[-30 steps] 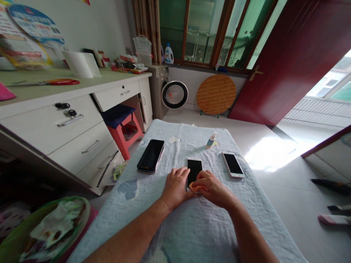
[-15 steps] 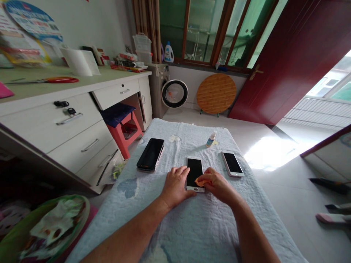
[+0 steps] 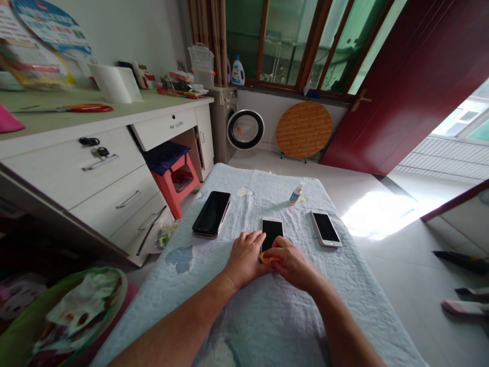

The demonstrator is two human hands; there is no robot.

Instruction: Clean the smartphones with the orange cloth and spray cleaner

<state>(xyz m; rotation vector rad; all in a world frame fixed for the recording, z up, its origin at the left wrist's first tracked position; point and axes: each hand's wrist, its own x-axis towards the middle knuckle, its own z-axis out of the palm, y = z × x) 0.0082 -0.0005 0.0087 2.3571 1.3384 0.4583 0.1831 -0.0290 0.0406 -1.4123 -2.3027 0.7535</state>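
Observation:
A white smartphone [image 3: 272, 230] with a dark screen lies face up on the pale blue quilted cloth [image 3: 237, 331]. My left hand [image 3: 245, 259] grips it along its left edge, fingers on the side and thumb near the bottom. Pinched in my right hand [image 3: 292, 262] is a small orange wiping cloth [image 3: 268, 255], pressed on the lower left of the screen. My right hand hides the phone's lower right part. To the right lies a second white smartphone [image 3: 326, 229]. A small spray bottle [image 3: 295, 194] stands upright behind, and a stack of dark phones [image 3: 212, 214] lies on the left.
A red stool [image 3: 173, 178] stands left of the cloth-covered surface, by a white desk [image 3: 114, 199]. At lower left is a bin [image 3: 121, 285] with crumpled tissue. Behind are a washing machine with its door [image 3: 245, 129] open and a round wooden tabletop [image 3: 304, 130].
My right hand has slid the orange cloth left and slightly down across the lower screen, towards my left thumb. My left hand stays on the phone. The view has shifted slightly.

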